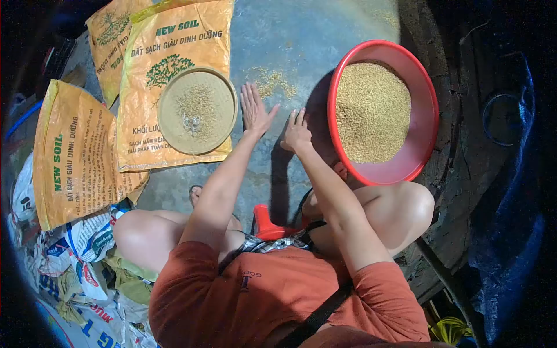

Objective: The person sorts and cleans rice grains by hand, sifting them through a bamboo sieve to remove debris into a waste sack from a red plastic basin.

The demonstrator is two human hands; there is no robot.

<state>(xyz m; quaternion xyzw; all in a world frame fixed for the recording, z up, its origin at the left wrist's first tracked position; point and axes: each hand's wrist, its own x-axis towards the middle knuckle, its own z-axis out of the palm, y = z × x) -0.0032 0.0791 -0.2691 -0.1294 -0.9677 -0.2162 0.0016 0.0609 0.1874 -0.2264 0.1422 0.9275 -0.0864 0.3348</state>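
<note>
From my remote station, I read the workspace through the head camera. The left hand [257, 111] is palm down, fingers extended and nearly parallel, thumb set well apart; I see nothing in its grasp. It sits just beside the right-hand rim of a round tray [170, 101]; I cannot tell whether the two touch. The right hand [297, 133] is back uppermost, fingers slightly bent and parted, thumb out to the side. I see nothing in its grasp, but its palm is hidden, so I cannot confirm what lies beneath it.

I locate the loose grain [270, 82] on the blue-grey floor [278, 29], in a thin patch just ahead of both hands, nearer the left fingertips. The tray carries a scattering of the same coloured grain, plus a small pale item too indistinct for me to identify. The tray rests on an orange sack [174, 43] printed "NEW SOIL". A second printed sack [72, 156] lies further left. To the right of the hands, I register a red tub [422, 116] holding a broad mass of grain. A red plastic object [267, 223] stands between the person's feet.
</note>
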